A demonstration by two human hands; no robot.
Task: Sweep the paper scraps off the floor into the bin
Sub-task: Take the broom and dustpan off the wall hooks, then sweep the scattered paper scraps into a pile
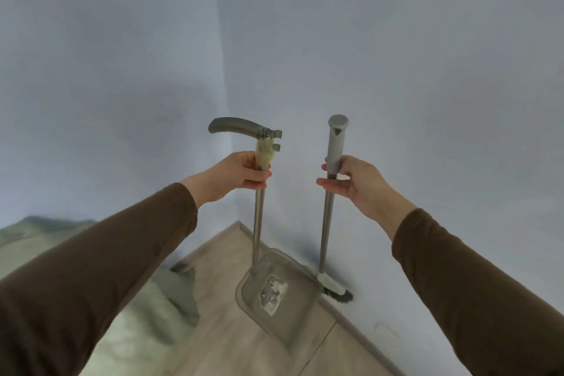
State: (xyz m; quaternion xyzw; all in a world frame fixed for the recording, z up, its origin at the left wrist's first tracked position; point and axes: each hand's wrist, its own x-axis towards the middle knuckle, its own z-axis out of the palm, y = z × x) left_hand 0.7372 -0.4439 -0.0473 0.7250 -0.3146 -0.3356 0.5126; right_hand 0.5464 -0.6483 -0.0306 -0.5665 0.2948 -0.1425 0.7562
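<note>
By the wall corner, the left hand [244, 171] grips the dustpan [276, 293] pole and the right hand [351, 181] the broom [331, 217], so sweeping looks unstarted; neither scraps nor bin are in view.

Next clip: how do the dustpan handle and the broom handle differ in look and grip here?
The dustpan handle ends in a dark curved grip bent sideways; the broom handle ends in a straight light-grey cap. The dustpan handle is wrapped with yellowish material where the left hand closes around it; the broom handle is bare metal under the right hand, whose fingers look looser. Both are thin, near upright metal poles in the room corner.
</note>
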